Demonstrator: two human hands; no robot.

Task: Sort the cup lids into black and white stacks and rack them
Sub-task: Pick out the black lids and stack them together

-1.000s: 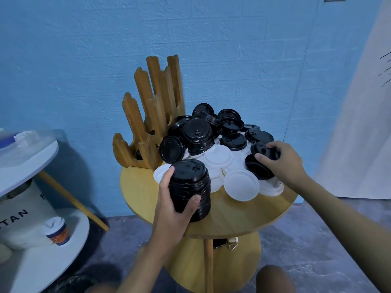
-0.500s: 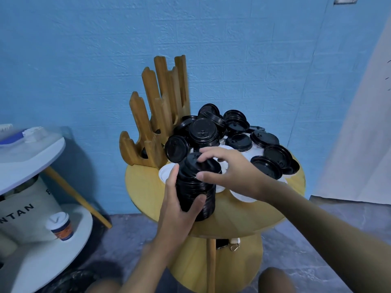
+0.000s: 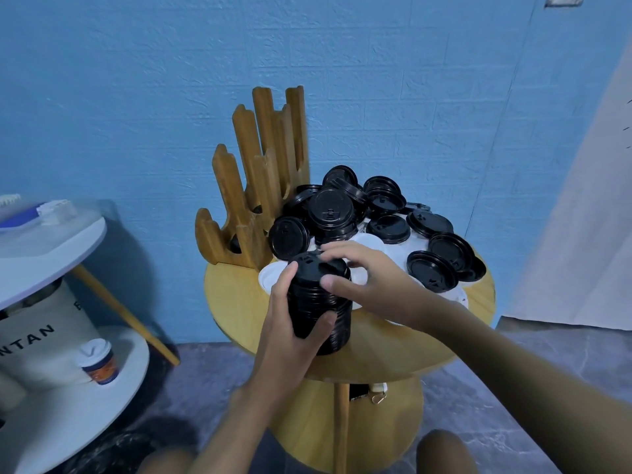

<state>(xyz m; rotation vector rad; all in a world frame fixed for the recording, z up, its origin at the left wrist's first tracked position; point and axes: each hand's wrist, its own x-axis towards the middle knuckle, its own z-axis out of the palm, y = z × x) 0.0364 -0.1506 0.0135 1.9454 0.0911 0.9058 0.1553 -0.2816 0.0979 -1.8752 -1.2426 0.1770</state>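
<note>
My left hand (image 3: 289, 336) is wrapped round the stack of black lids (image 3: 319, 302), thumb up near its top edge and fingers curled across the lower part of its side. The stack stands upright on the round wooden table (image 3: 232, 295), just in front of the wooden rack (image 3: 260, 186) and slightly to the right of the rack's low front end.

My right hand (image 3: 366, 278) comes in from the right of the rack and sits over the top of the same stack. Its fingers are bent across the top lid and its thumb is set against the upper side. It looks like a pinch on the topmost lid, though my fingers hide the rim, so I can't be sure.

Right of the rack, touching its side, lies the heap of loose black lids (image 3: 390, 227), some flat, some tilted on edge. White lids (image 3: 270, 278) lie under and around them. One shows just in front of the rack, beside the stack.

Well to the left of the rack stands a white side table (image 3: 51, 234), with a paper cup (image 3: 99, 360) on its lower shelf.
</note>
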